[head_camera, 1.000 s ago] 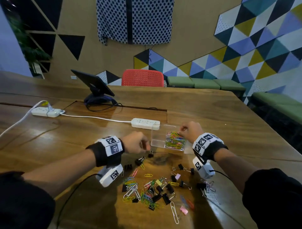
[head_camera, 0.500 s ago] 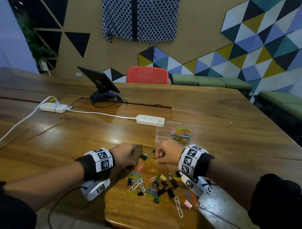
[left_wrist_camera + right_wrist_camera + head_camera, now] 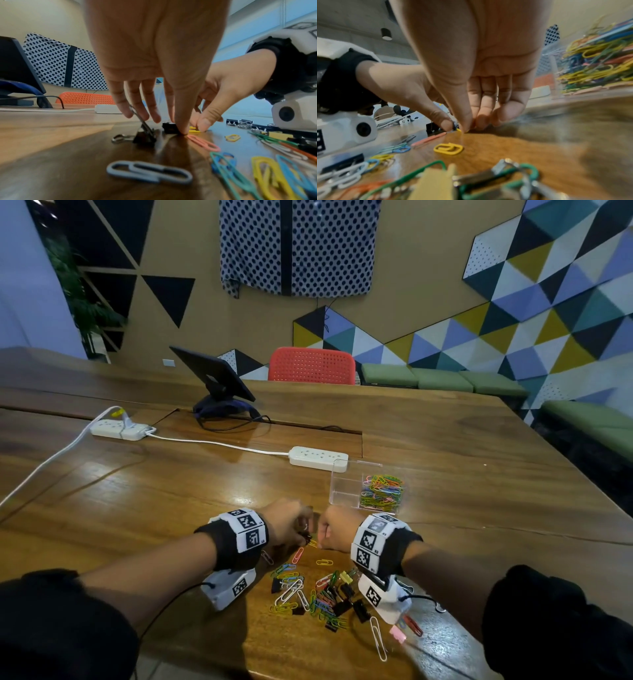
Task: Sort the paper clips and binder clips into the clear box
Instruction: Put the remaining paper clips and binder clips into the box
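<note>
A clear box (image 3: 342, 484) stands on the wooden table, its right compartment full of coloured paper clips (image 3: 382, 491) and its left one bare. Nearer me lies a loose pile of paper clips and black binder clips (image 3: 318, 594). Both hands meet at the pile's far edge. My left hand (image 3: 301, 529) reaches down, thumb and fingers pinching a small black binder clip (image 3: 169, 127); a second black binder clip (image 3: 145, 135) lies just left of it. My right hand (image 3: 325, 534) pinches a yellow paper clip (image 3: 462, 130) against the table.
A white power strip (image 3: 318, 458) lies just behind the box, and a second one (image 3: 118, 429) is further left with its cable. A tablet on a stand (image 3: 215, 378) and a red chair (image 3: 311, 366) are at the far side. The table's near edge is close below the pile.
My right hand has left the box and come back down and left to the pile. My left hand has dropped to the table beside it, onto the clips.
</note>
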Tool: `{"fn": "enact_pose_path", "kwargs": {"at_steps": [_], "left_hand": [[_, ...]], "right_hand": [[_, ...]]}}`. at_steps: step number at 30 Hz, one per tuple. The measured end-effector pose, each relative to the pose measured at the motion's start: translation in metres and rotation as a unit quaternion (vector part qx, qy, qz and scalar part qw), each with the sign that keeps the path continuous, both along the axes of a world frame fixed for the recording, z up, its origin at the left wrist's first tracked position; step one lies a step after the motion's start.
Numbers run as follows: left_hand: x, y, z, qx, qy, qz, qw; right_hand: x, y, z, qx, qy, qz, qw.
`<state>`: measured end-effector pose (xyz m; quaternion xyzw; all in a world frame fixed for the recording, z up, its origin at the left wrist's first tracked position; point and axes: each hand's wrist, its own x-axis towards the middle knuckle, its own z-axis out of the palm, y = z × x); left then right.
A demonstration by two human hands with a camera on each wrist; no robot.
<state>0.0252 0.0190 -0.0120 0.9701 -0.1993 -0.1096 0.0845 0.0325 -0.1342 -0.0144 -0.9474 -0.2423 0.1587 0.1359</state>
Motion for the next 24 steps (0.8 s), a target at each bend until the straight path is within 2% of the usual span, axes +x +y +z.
{"fn": "enact_pose_path", "kwargs": {"at_steps": [6, 11, 17, 24], "left_hand": [[0.003, 0.005, 0.004, -0.009, -0.006, 0.011, 1.000], [0.005, 0.014, 0.004, 0.008, -0.025, 0.054, 0.998], [-0.002, 0.021, 0.014, -0.005, -0.022, 0.058, 0.998], [-0.028, 0.041, 0.021, 0.017, 0.085, -0.021, 0.996]], "right_hand": [[0.007, -0.018, 0.000, -0.019, 0.021, 0.004, 1.000], [0.010, -0.006, 0.001, -0.001, -0.026, -0.012, 1.000], [0.015, 0.004, 0.006, -0.010, 0.044, -0.018, 0.999], [0.012, -0.007, 0.009, -0.009, 0.087, -0.004, 0.996]]}}
